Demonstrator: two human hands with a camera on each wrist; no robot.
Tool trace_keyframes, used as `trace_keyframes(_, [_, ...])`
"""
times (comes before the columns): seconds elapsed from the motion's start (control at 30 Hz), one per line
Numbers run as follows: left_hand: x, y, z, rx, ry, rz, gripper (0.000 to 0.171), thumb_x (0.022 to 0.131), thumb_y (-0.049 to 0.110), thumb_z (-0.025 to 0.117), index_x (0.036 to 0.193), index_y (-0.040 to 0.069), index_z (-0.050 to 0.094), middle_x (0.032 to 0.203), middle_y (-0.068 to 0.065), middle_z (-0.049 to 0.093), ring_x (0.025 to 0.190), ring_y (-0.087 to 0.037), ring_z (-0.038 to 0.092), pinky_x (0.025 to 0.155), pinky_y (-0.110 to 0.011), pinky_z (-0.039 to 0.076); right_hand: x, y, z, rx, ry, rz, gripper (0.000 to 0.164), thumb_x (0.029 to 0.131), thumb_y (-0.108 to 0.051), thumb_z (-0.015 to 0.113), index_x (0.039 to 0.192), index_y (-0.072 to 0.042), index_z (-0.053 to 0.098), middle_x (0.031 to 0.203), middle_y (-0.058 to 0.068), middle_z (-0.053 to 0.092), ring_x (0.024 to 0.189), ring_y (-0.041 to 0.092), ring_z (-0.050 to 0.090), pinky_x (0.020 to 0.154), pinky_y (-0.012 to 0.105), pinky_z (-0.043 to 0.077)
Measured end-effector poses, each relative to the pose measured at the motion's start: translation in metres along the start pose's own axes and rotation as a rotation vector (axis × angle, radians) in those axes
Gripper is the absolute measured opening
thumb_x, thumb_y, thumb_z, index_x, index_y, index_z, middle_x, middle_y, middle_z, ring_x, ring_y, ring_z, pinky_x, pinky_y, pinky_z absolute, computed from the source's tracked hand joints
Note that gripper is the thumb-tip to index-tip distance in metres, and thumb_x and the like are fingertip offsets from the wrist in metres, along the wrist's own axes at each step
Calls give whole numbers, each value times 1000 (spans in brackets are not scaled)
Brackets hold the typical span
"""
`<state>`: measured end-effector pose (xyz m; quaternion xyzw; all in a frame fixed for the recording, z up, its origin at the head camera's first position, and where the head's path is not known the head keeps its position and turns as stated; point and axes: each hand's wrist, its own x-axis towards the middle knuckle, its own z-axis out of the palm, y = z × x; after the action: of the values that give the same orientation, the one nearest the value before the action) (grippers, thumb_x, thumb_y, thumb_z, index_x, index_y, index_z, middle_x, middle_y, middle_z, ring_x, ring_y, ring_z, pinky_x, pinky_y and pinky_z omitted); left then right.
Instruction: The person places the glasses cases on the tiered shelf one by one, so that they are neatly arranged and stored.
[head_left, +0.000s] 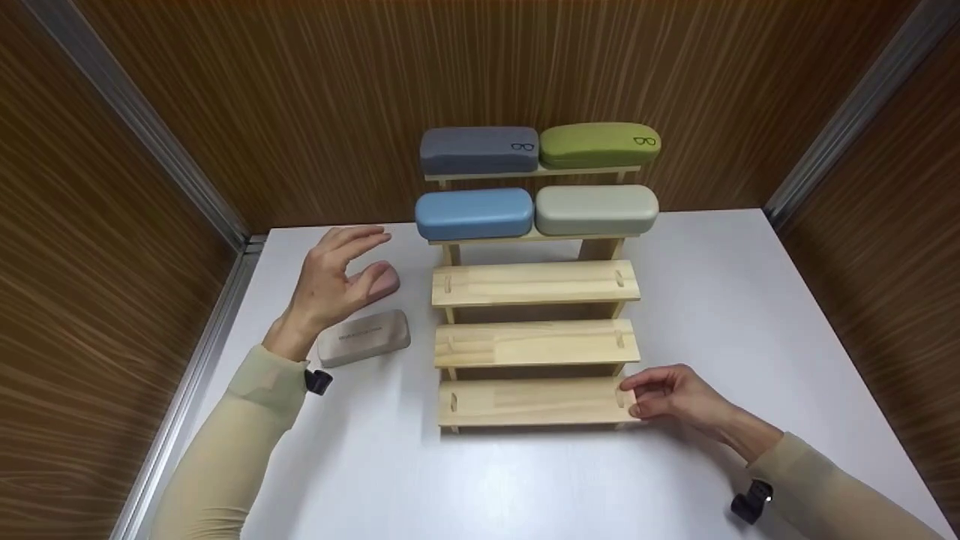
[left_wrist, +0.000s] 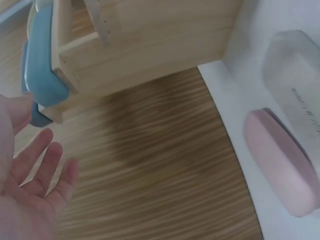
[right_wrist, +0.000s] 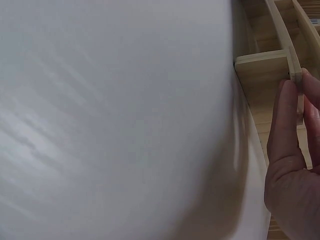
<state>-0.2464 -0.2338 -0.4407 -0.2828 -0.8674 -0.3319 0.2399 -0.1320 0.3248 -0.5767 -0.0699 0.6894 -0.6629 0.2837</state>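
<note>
A stepped wooden display rack (head_left: 536, 283) stands in the middle of the white table. My right hand (head_left: 679, 397) pinches the right end of its lowest shelf (head_left: 536, 403), thumb on one side and fingers on the other. The right wrist view shows the thumb (right_wrist: 286, 120) against the shelf's edge. My left hand (head_left: 330, 277) is raised left of the rack, fingers apart and holding nothing. It partly covers a pink glasses case (head_left: 386, 281) in the head view. Beside that lies a greyish-beige glasses case (head_left: 367, 337) with lettering on its lid.
On the top shelf sit a grey-blue glasses case (head_left: 476, 150) and a lime green one (head_left: 596, 146), both with a glasses print. Below them are a light blue case (head_left: 474, 214) and a pale grey-green case (head_left: 596, 210). Wood-grain panels (head_left: 337, 97) enclose the table.
</note>
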Motion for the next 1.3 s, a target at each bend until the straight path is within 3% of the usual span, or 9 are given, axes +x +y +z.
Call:
trace_keyframes(0.4, [-36,-21,4,-2,-72,-135,41,100,11,84,140,7,78,142,-16,78,130,-38,73,112,-58,62,0,-1,0,-24,22,23,37,93,6,83,127,-6,82,99,-11,80,90,2,75,85,24,70])
trace_keyframes(0.73, [-63,-39,15,-11,-128,-239,43,100,15,85,142,8,77,142,-16,79,123,-38,75,92,-59,66,0,-1,1,-38,33,25,37,92,6,83,127,-7,82,98,-10,81,90,3,76,85,24,70])
trace_keyframes(1.3, [-104,-71,31,5,-199,-374,55,92,17,92,144,7,76,146,-18,77,139,-43,68,123,-64,52,2,2,0,-15,24,2,38,92,8,81,125,-11,84,98,-10,77,90,3,77,86,24,70])
